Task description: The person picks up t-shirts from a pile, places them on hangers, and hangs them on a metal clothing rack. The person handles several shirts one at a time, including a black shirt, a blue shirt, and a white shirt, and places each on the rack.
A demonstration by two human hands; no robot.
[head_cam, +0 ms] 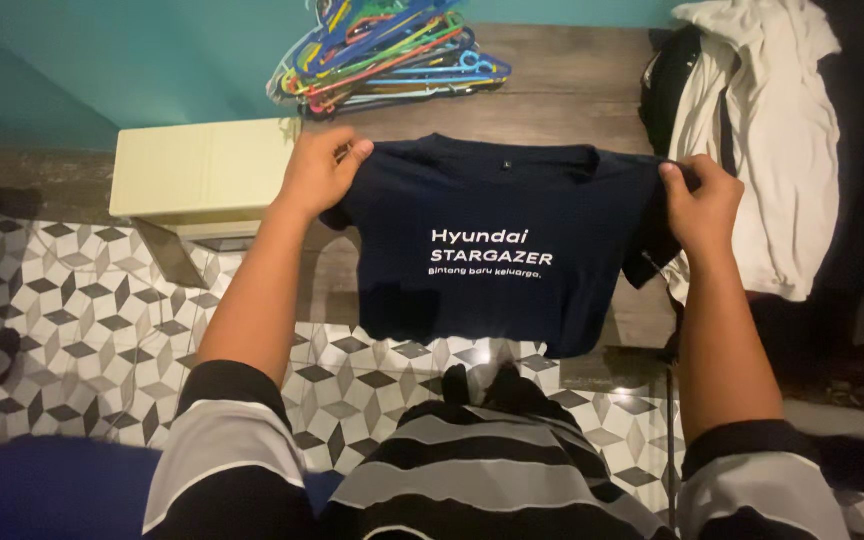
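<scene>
Head view: the left hand [320, 170] is pinched shut on the left shoulder of a navy T-shirt [497, 250], and the right hand [700, 205] is pinched shut on the right shoulder. Between them the shirt hangs spread out flat, collar up and far, hem down and near, with white lettering across the chest. Its lower edge hangs over the near edge of the wooden bench [572, 90] and reaches the patterned tile floor [82, 320] in the picture — whether the cloth rests on the bench top or is held just above it I cannot tell.

Far on the bench, left of centre, lies a heap of coloured hangers [392, 50], well apart from the shirt. To the right, a pale garment [772, 150] lies draped over something dark, just beside the right hand and touching or overlapping the shirt's right sleeve. Left of the left hand sits a cream box [202, 170], close by the knuckles. The person's striped sleeves and lap fill the near part of the picture.

As I judge it, the step in hand is holding the shirt up by both shoulders, stretched and squared. Both grips sit at the shoulder seams and look level, so the cloth hangs without a twist. Any next move calls for keeping both pinches firm and the two hands moving together — one hand slackening would let that side drop and crease.
</scene>
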